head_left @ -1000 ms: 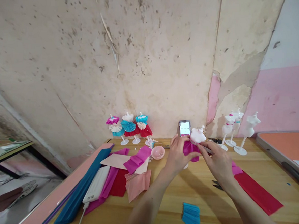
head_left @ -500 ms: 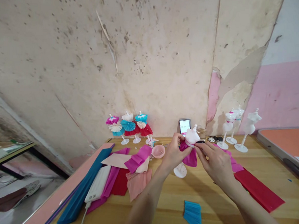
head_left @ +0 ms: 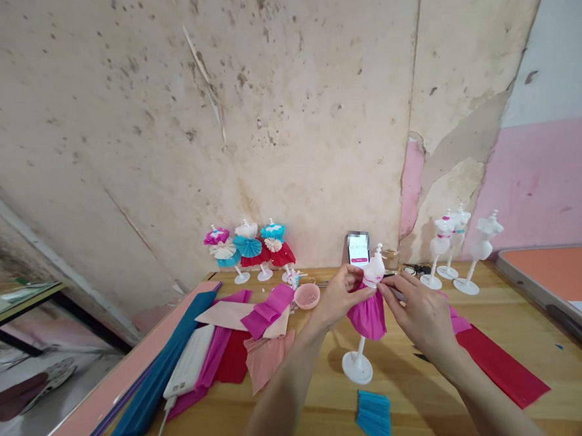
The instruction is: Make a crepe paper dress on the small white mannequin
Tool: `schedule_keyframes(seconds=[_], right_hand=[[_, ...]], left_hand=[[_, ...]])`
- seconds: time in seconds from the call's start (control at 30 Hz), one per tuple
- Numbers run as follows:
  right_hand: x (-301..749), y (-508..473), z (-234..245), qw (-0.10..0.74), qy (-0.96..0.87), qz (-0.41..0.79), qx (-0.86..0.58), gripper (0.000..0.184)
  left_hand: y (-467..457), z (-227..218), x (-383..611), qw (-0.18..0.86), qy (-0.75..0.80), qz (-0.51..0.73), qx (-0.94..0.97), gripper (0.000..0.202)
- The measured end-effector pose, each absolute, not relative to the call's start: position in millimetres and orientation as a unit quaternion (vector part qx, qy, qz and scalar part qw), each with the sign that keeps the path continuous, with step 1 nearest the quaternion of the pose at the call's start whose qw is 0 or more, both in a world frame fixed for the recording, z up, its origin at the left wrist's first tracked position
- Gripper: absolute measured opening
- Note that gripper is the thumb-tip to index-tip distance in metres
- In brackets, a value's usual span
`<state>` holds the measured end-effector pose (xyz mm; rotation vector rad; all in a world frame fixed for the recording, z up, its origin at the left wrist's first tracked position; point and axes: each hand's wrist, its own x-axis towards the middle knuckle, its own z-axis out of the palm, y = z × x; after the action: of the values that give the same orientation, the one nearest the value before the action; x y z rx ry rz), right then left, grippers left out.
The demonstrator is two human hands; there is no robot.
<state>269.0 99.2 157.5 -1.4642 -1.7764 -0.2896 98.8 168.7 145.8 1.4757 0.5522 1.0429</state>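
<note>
A small white mannequin (head_left: 373,268) on a round stand wears a gathered magenta skirt (head_left: 368,316), which looks like crepe paper. My left hand (head_left: 336,296) is closed at the left side of its waist, thumb pressed against the front of the skirt's top edge. On the other side, my right hand (head_left: 418,312) is closed with its fingertips at the waist. A thin dark tool (head_left: 389,274) shows by the right fingers; its kind is unclear. The stand's base is below my hands, over the wooden table (head_left: 319,397).
Pleated blue paper (head_left: 374,419) lies in front. Dressed mannequins (head_left: 248,247) stand at the back left, white ones (head_left: 481,246) at the right. A pink bowl (head_left: 306,296), a phone (head_left: 358,248), a white power bank (head_left: 191,356), red paper (head_left: 503,366) and other coloured sheets lie around.
The mannequin has turned, and its base has come nearer to me. More of the magenta skirt now hangs in view below my hands. Less of the dark tool shows.
</note>
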Motion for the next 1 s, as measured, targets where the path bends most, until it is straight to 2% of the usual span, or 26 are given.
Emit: schedule_keyframes(seconds=[0.23, 0.53, 0.8, 1.0], right_hand=[[265.2, 98.7, 157.5, 0.408, -0.7, -0.14, -0.569, 0.027], [261.5, 100.1, 152.3, 0.428, -0.704, -0.148, -0.548, 0.018], [261.8, 100.9, 151.7, 0.41, -0.73, -0.116, -0.535, 0.023], [259.2, 100.6, 153.0, 0.414, -0.73, -0.128, -0.528, 0.021]], left_hand=[[163.8, 150.8, 96.3, 0.598, 0.214, 0.432, 0.641, 0.047], [164.5, 147.1, 103.6, 0.569, 0.216, 0.48, 0.632, 0.051], [167.9, 150.3, 90.6, 0.523, 0.234, 0.45, 0.685, 0.038], [167.8, 150.4, 92.3, 0.558, 0.21, 0.437, 0.673, 0.037]])
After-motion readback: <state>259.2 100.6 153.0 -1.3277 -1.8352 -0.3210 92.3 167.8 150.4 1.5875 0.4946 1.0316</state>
